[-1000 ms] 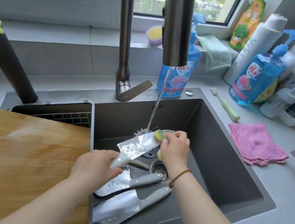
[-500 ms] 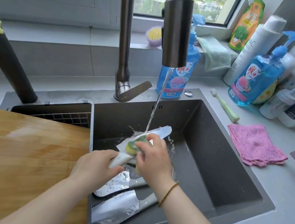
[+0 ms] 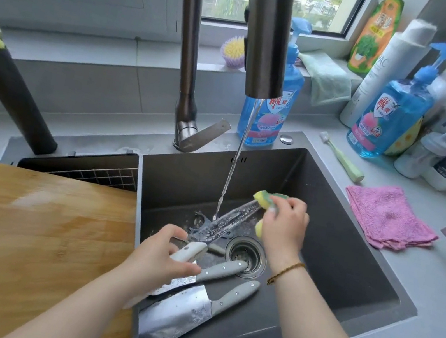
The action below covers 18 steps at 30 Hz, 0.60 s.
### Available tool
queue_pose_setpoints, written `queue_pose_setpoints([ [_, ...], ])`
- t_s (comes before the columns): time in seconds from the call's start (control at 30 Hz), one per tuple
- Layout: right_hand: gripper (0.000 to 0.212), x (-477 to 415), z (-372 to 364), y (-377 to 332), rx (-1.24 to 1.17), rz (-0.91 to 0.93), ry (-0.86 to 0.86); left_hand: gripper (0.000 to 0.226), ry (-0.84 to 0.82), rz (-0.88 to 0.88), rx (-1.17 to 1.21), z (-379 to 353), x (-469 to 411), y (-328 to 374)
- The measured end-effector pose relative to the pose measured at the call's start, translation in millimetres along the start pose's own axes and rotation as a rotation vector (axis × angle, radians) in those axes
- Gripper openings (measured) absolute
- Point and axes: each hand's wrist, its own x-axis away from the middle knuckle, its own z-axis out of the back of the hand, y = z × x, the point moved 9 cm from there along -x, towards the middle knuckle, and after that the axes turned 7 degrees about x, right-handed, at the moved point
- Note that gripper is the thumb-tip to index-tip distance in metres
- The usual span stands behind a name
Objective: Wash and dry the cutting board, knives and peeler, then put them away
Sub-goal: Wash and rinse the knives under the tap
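The left hand (image 3: 159, 261) has its grip clamped round the white handle of a knife (image 3: 221, 221), with the thumb lying across the top of the handle. From that grip the blade runs away and to the right, tilted and beaded with drops. The water stream (image 3: 237, 156) from the faucet spout (image 3: 266, 43) strikes the blade about midway along it. At the blade's far tip the right hand (image 3: 283, 232) has its grip closed on a yellow-and-green sponge (image 3: 263, 200), which is bent over the tip and seems to touch it.

Just on the near side of the left grip a second knife (image 3: 221, 270) with a grey handle lies on the floor of the sink (image 3: 335, 246). Its blade is partly hidden under the hand. Nearer still, a cleaver (image 3: 176, 317) lies flat and wet, with its grey handle pointing away and to the right. The drain strainer (image 3: 245, 256) sits between the two grips. A small pale object lies just beside it, and I cannot tell what it is.

To the left of the left grip the wooden cutting board (image 3: 27, 239) lies flat across the left part of the sink. Well to the right of the right grip a pink cloth (image 3: 388, 217) rests on the tabletop (image 3: 426, 321). Beyond the cloth lies a green toothbrush (image 3: 341, 159).
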Motion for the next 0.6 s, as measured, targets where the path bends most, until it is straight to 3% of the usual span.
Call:
queue_pose_setpoints([
  [0.07, 0.031, 5, 4, 1, -0.095, -0.053, 0.026, 0.025, -0.026, 0.047, 0.192, -5, -2, 0],
  [0.13, 0.029, 18, -1, -13, -0.153, 0.015, 0.032, 0.009, -0.049, 0.092, 0.415, -8, -4, 3],
  [0.23, 0.027, 41, -17, -39, -0.169, 0.18, 0.0, 0.015, -0.09, 0.131, 0.626, -10, -5, 5],
  [0.3, 0.029, 40, -23, -48, -0.154, 0.253, -0.026, 0.018, -0.121, 0.15, 0.673, -10, -3, 2],
  [0.5, 0.033, -3, -24, -27, -0.072, 0.046, -0.169, 0.026, -0.196, 0.175, 0.686, -13, 3, -2],
  [0.6, 0.03, 29, -37, -61, -0.053, 0.318, -0.293, 0.027, -0.166, 0.179, 0.766, -3, -3, -3],
])
